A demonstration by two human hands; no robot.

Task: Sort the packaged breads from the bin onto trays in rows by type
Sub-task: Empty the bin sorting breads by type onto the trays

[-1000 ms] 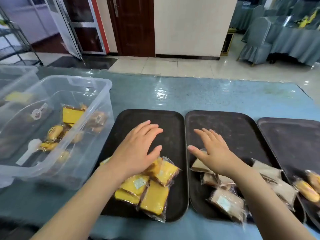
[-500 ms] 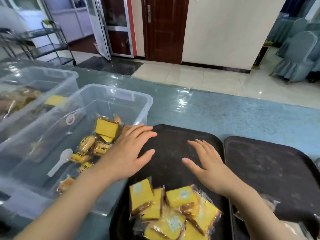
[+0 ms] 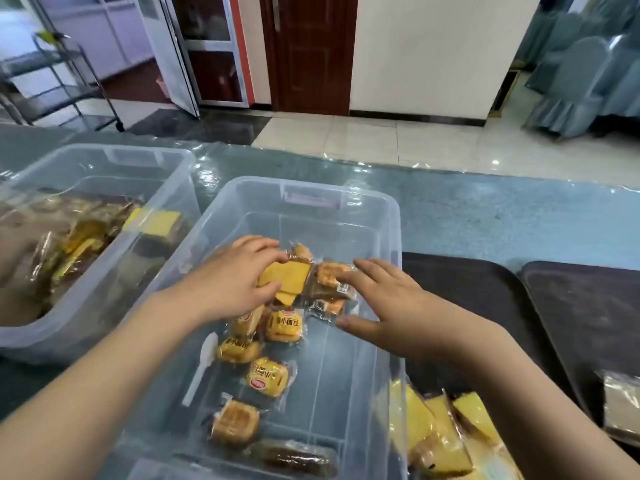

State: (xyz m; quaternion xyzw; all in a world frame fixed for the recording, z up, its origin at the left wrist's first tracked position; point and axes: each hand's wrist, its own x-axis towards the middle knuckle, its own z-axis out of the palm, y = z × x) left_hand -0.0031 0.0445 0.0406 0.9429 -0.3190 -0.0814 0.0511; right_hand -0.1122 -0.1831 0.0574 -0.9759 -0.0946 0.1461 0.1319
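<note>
A clear plastic bin (image 3: 304, 194) stands in the middle and holds several packaged breads. My left hand (image 3: 228, 282) is inside it, fingers and thumb closed on a yellow cake slice (image 3: 289, 277). My right hand (image 3: 388, 299) is spread beside it, fingertips resting on a brown packaged bread (image 3: 327, 284), thumb apart below. Small round breads in yellow wrappers (image 3: 282, 325) lie just below the hands. To the right, a dark tray (image 3: 467, 289) carries yellow cake slices (image 3: 436, 431) at its near end.
A second clear bin (image 3: 104, 161) with more packaged breads stands at the left. Another dark tray (image 3: 581, 306) at the right holds a pale package (image 3: 623, 400). A white plastic spoon (image 3: 201, 368), a brown square pastry (image 3: 235, 422) and a dark bread (image 3: 294, 457) lie in the middle bin.
Both hands moved left from above the trays into the middle bin. My left hand closed on the yellow cake slice; my right hand came down onto the brown bread.
</note>
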